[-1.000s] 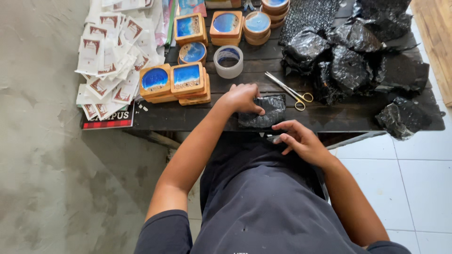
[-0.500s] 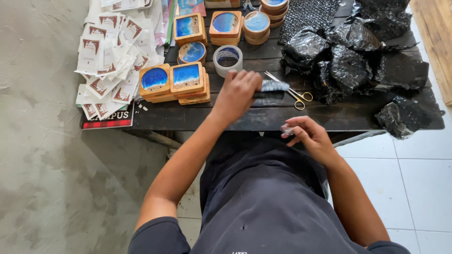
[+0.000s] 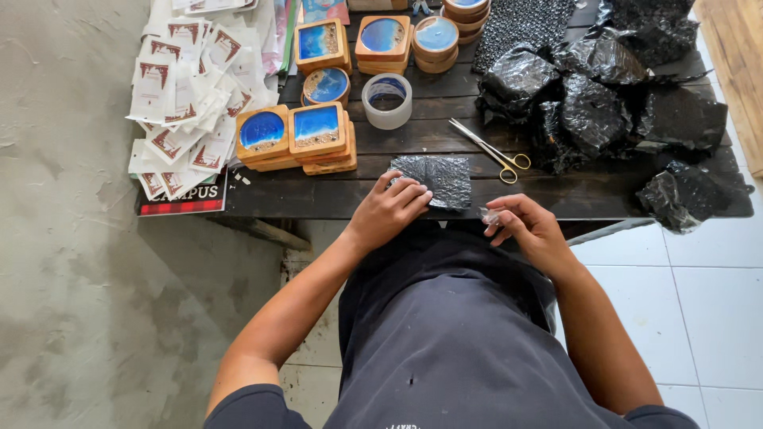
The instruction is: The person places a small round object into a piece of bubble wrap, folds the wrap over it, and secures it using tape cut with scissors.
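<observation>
While left hand (image 3: 391, 208) presses curled fingers onto flat black bubble-wrap piece (image 3: 435, 179) at near edge of dark wooden tabletop (image 3: 413, 143), right hand (image 3: 531, 229) pinches small clear tape scrap (image 3: 488, 215) just off edge. Gold-handled scissors (image 3: 489, 150), clear tape roll (image 3: 387, 100) lie beyond.

Left hand (image 3: 393, 208) is pressed flat on a small black bubble-wrapped packet (image 3: 435, 179) near the front edge of the dark wooden table (image 3: 413, 143). Right hand (image 3: 531, 229) pinches a scrap of clear tape (image 3: 489, 215) just off the edge. Gold-handled scissors (image 3: 489, 150) lie just beyond the packet (blades apart), with a tape roll (image 3: 387, 100) and blue-topped wooden coasters (image 3: 296, 137) further back.
</observation>
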